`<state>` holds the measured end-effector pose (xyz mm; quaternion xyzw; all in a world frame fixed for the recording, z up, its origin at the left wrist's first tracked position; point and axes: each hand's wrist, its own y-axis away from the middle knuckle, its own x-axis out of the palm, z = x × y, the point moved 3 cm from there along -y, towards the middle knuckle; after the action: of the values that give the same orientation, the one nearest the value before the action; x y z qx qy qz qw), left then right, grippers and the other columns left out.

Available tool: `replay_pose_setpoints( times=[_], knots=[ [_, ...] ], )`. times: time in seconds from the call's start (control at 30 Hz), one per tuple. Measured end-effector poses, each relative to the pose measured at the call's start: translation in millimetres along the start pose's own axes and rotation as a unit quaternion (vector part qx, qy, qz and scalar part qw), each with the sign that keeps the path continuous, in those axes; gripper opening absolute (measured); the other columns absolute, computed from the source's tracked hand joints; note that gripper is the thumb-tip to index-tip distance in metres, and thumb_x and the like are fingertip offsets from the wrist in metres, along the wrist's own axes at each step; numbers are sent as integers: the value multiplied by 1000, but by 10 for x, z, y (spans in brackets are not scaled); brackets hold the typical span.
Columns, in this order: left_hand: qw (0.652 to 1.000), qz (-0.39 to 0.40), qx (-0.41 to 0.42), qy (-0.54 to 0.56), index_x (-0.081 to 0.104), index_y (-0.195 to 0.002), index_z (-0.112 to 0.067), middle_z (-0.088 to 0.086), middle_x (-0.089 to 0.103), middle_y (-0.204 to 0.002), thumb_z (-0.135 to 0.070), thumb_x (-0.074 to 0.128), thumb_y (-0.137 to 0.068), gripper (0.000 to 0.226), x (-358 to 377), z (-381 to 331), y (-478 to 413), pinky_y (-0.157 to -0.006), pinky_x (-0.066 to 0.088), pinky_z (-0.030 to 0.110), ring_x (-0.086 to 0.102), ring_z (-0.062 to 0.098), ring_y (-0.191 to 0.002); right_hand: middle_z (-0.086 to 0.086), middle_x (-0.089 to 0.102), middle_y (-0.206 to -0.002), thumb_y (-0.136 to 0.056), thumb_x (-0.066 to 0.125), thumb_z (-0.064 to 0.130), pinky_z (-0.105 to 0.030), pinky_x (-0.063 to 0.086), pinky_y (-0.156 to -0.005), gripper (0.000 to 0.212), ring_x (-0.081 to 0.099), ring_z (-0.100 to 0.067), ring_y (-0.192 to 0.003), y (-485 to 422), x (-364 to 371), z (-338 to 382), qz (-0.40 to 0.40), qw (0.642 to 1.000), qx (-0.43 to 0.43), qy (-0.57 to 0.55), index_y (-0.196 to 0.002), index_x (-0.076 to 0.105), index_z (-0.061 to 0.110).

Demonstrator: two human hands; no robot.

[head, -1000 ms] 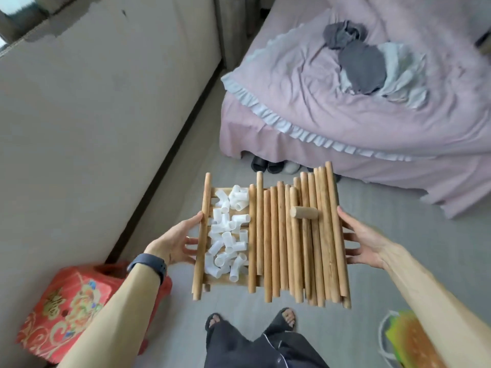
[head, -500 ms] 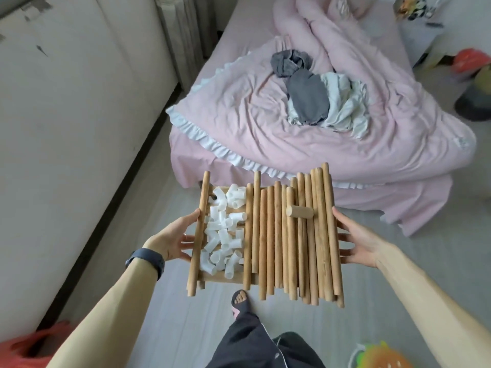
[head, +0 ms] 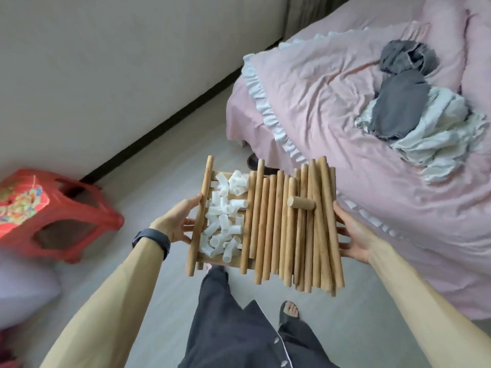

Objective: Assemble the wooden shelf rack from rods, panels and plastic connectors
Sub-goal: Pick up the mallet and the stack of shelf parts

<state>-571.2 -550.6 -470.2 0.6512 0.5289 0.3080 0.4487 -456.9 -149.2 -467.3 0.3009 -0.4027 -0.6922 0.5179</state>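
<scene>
I carry a wooden panel (head: 212,259) flat at waist height, over the floor. Several long wooden rods (head: 268,224) lie side by side on it, and a short thick rod (head: 301,202) lies crosswise on top of them. A heap of white plastic connectors (head: 224,216) fills the panel's left part, fenced in by a single rod at the left edge. My left hand (head: 176,221) supports the left side, thumb against the outer rod and fingers straight beneath. My right hand (head: 354,235) supports the right side, fingers spread under the rods.
A bed with a pink quilt (head: 332,123) stands to the right, with grey and pale clothes (head: 403,107) on it and dark shoes (head: 252,161) under its corner. A red plastic stool (head: 39,208) stands at the left by the wall. My sandalled foot (head: 289,312) is on the grey floor.
The view has swung: the bed has shifted to the right and the red stool is back at the left. The loaded panel stays level between both hands.
</scene>
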Motion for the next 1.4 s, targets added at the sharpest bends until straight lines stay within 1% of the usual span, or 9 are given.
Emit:
replay_pose_setpoints(
  times=[0.17, 0.37, 0.53, 0.73, 0.93, 1.03, 1.13, 1.23, 1.4],
  knots=[
    [989, -53, -43, 135, 58, -132, -27, 21, 65, -123, -67, 52, -92, 57, 81, 1344, 371, -93, 49, 66, 63, 39, -111, -6, 72, -116, -70, 77, 72, -46, 62, -71, 55, 67, -35, -108, -75, 129, -222, 73, 989, 39, 124, -106, 79, 30],
    [968, -105, -83, 213, 61, -123, -31, 20, 66, -121, -70, 55, -89, 52, 22, 2295, 534, -76, 53, 61, 62, 40, -111, -5, 70, -118, -76, 74, 70, -55, 58, -87, 65, 63, -33, -110, -224, 494, -705, 87, 975, 74, 193, -118, 71, 20],
    [943, -137, -119, 279, 67, -113, -26, 15, 65, -102, -70, 51, -91, 53, -221, 3350, 454, -91, 48, 65, 61, 35, -101, -4, 65, -122, -78, 72, 70, -53, 57, -88, 66, 61, -32, -113, -369, 1076, -1409, 117, 956, 106, 249, -122, 66, 22],
    [926, -151, -133, 319, 67, -101, -34, 12, 64, -87, -71, 50, -89, 42, -532, 4291, 50, -87, 47, 61, 60, 33, -90, -1, 64, -121, -82, 69, 67, -58, 51, -99, 53, 59, -32, -113, -716, 1627, -2238, 100, 948, 126, 276, -115, 65, 26],
    [910, -181, -122, 352, 72, -90, -35, 0, 67, -58, -70, 45, -91, 44, -771, 5024, -791, -70, 52, 41, 63, 25, -71, 0, 64, -119, -85, 69, 61, -48, 55, -79, 41, 60, -30, -111, -1505, 2090, -3011, 93, 951, 127, 266, -109, 65, 28],
    [902, -192, -103, 373, 75, -97, -32, -2, 76, -72, -69, 37, -97, 53, -835, 5382, -1401, -53, 56, 28, 73, 14, -61, 2, 65, -120, -84, 71, 58, -46, 54, -79, 41, 60, -28, -112, -2104, 2300, -3418, 91, 951, 125, 269, -112, 66, 28],
    [892, -218, -100, 383, 74, -106, -28, -1, 79, -87, -74, 35, -95, 61, -833, 5807, -2045, -60, 54, 30, 75, 12, -70, 4, 67, -120, -84, 71, 57, -43, 54, -75, 41, 61, -26, -110, -2772, 2490, -3804, 93, 947, 123, 283, -114, 68, 29],
    [881, -236, -113, 395, 72, -94, -27, -4, 77, -73, -76, 36, -93, 60, -740, 6212, -2691, -54, 52, 31, 72, 8, -56, 5, 66, -121, -83, 71, 58, -42, 54, -75, 44, 62, -25, -109, -3452, 2616, -4165, 100, 939, 118, 307, -118, 69, 31],
    [876, -247, -119, 397, 73, -98, -29, -2, 78, -77, -77, 37, -92, 60, -612, 6724, -3792, -61, 50, 35, 75, 15, -63, 3, 64, -124, -78, 75, 58, -45, 54, -78, 49, 61, -26, -110, -4543, 2759, -4684, 103, 927, 99, 346, -117, 68, 28]
  ],
)
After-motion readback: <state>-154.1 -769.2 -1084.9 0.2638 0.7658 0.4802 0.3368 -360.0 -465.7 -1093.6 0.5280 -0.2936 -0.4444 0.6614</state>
